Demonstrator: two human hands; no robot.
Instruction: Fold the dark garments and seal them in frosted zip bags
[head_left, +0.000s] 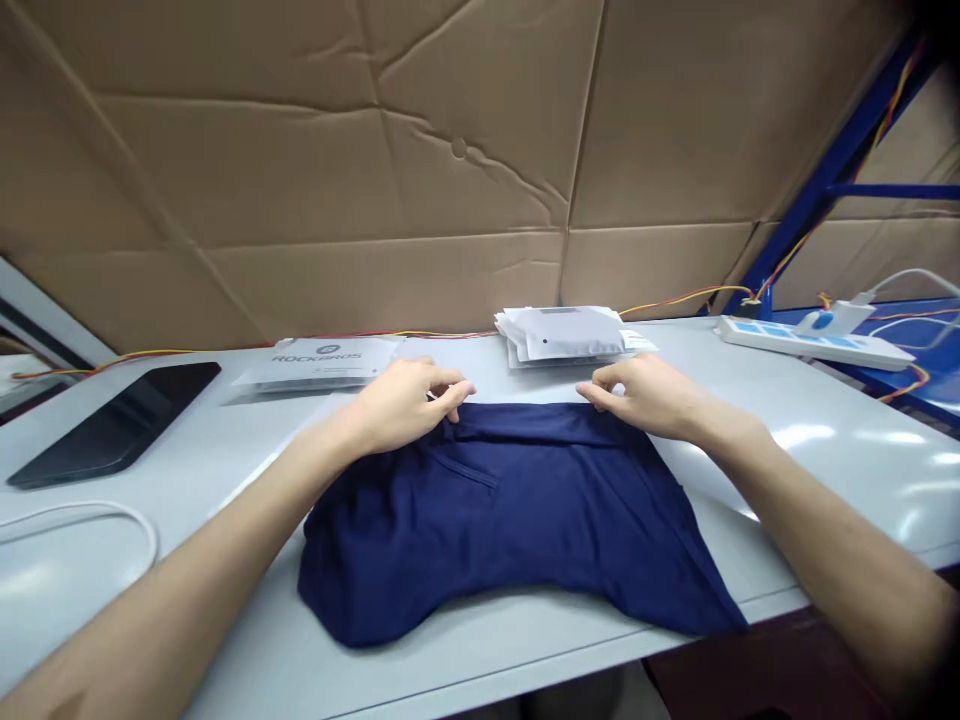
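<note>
A navy blue garment [525,520] lies spread on the table, its far edge folded into a band and a short stitched seam showing at its upper left. My left hand [409,405] is closed in a pinch at the far left edge of the cloth. At the far right corner, my right hand [645,395] has thumb and fingers drawn together on the same edge; the exact contact under the fingertips is partly hidden. The near side of the garment curves inward, and its lower right corner reaches the table's front edge.
Behind my hands are a stack of white packets [566,335] and a grey ROCKBROS bag [319,362]. A black tablet [120,420] and a white cable [142,520] lie left. A power strip [817,345] sits right, before a cardboard wall [450,200].
</note>
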